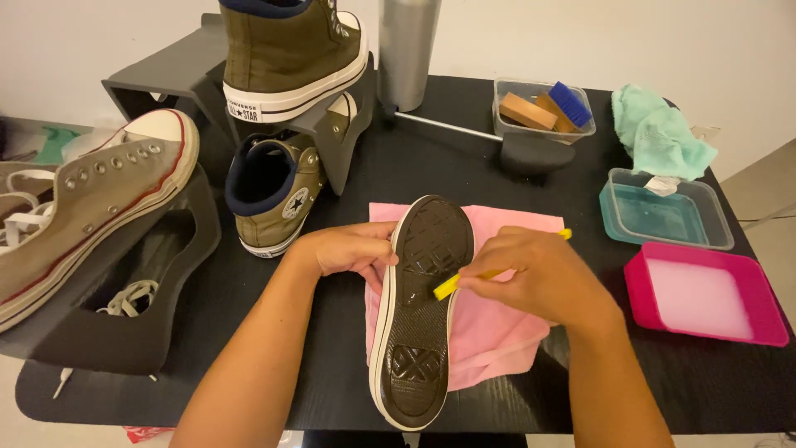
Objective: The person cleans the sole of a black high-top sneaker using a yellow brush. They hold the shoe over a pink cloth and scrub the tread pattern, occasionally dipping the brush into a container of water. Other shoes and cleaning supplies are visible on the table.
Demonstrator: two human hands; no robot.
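Your left hand grips the upturned shoe by its side, dark patterned sole up with a white rim, over the pink cloth. Your right hand pinches a yellow brush against that sole.

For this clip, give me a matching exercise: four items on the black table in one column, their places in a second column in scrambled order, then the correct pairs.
Items
1. Pink cloth
2. Mint-green crumpled rag
3. Blue-bristled wooden brush
4. Yellow-handled small brush

Places
A. In the right hand, against the dark sole
B. Inside the clear plastic tub at the back
C. Spread under the upturned white-edged sneaker
D. At the table's far right corner, behind the teal tray

Pairs: 1-C, 2-D, 3-B, 4-A
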